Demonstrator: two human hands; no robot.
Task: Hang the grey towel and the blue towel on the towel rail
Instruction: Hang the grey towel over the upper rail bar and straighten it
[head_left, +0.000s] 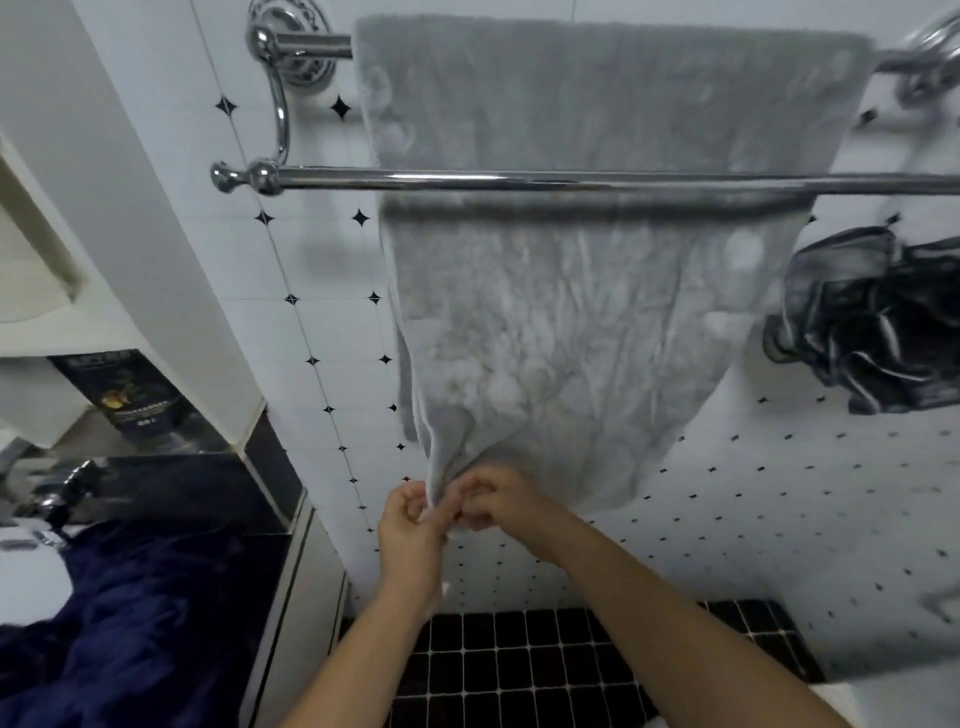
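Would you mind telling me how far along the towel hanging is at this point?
About halfway. Done: the grey towel is draped over the back bar of the towel rail. In hand: the left hand and right hand pinch its bottom edge, apparently straightening it. Left: the blue towel lies crumpled at lower left, not hung.

- The grey towel (587, 322) is draped over the rear upper bar of the chrome towel rail (519, 182) and hangs behind the front lower bar. It is spread wide at the top and gathered to a narrow point at its lower left corner.
- The blue towel (150, 613), dark navy, is seen crumpled in a heap at the lower left, well apart from the rail.
- The rail is fixed to the white tiled wall; its front bar is bare.
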